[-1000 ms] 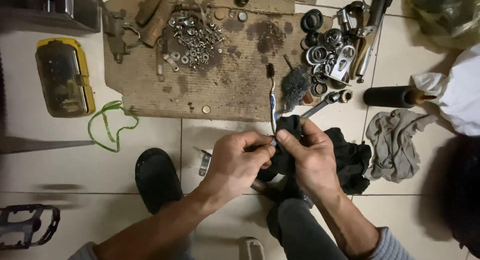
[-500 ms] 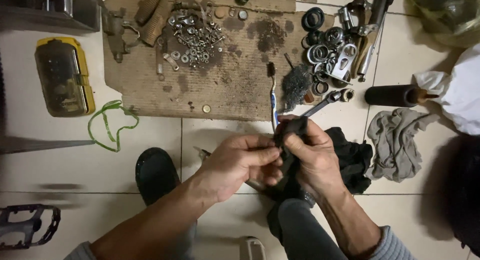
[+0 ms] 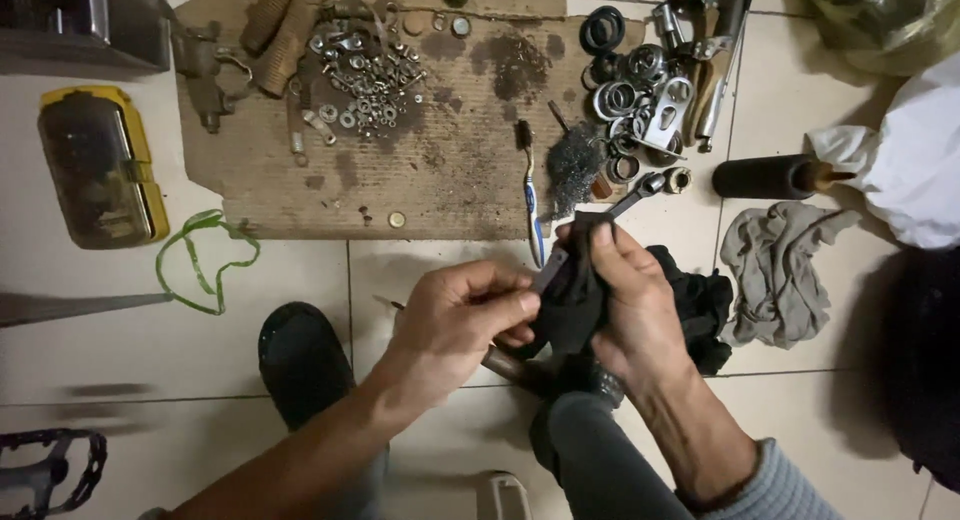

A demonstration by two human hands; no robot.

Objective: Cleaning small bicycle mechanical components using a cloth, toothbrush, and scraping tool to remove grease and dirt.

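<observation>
My left hand (image 3: 460, 315) pinches the lower end of a metal wrench (image 3: 640, 192). The wrench's ring head points up and to the right, toward the cardboard's edge. My right hand (image 3: 632, 300) wraps a black cloth (image 3: 572, 305) around the wrench's shaft, thumb on top. More of the cloth bunches on the tiles just right of that hand. The middle of the wrench is hidden by cloth and fingers. Both hands hover above the tiled floor (image 3: 300, 280), over my knee.
A stained cardboard sheet (image 3: 450, 180) carries a heap of nuts and washers (image 3: 370, 75), rings and bearings (image 3: 620, 90), steel wool (image 3: 575, 165) and a toothbrush (image 3: 530, 195). Around it lie a grey rag (image 3: 780, 270), a black cylinder (image 3: 765, 177), a yellow case (image 3: 95, 165), a green cord (image 3: 200, 260) and a pedal (image 3: 50, 465).
My right hand has slid the black cloth a little up the wrench shaft. The left hand's fingers have shifted their pinch on the lower end. Nothing else moved.
</observation>
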